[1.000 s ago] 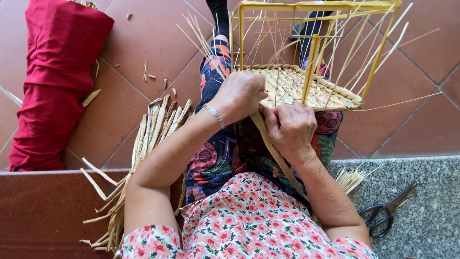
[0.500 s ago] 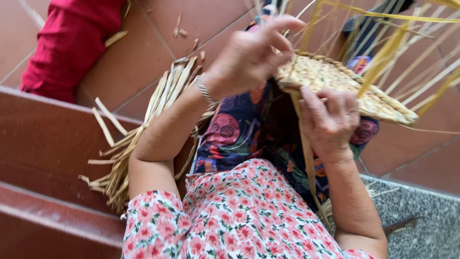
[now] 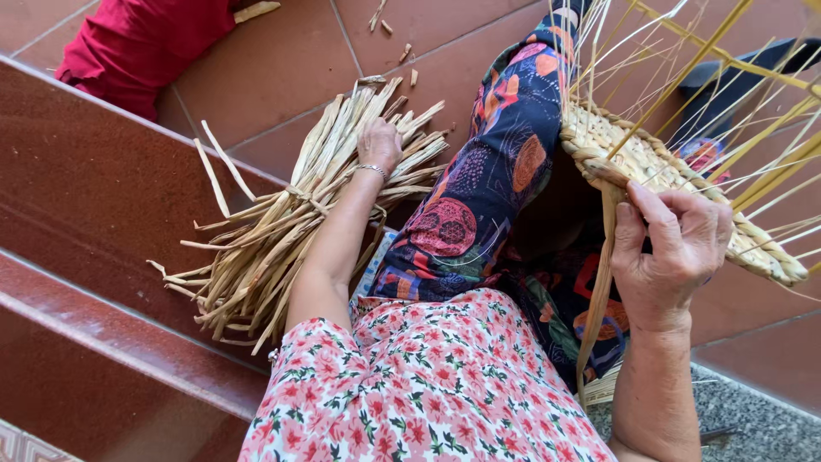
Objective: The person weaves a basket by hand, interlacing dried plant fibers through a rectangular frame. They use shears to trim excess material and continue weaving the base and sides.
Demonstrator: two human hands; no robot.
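Note:
My left hand [image 3: 379, 144] reaches down to my left and rests on a bundle of dried straw strips [image 3: 282, 231] lying on the tiled floor, fingers curled into the strips. My right hand [image 3: 671, 252] holds a long flat straw strand [image 3: 603, 282] against the edge of a woven straw mat [image 3: 650, 167]. The mat sits on a yellow wire frame [image 3: 710, 68] over my lap, with thin loose strands sticking up from it.
A red cloth bundle [image 3: 141, 43] lies at the upper left on the terracotta tiles. A dark red step [image 3: 94, 257] runs along my left side. Small straw scraps [image 3: 393, 26] dot the floor. A grey speckled stone surface [image 3: 753, 428] is at the lower right.
My left hand has left the woven mat and swung down left onto the straw bundle. The view has tilted left. My right hand stays at the mat's edge.

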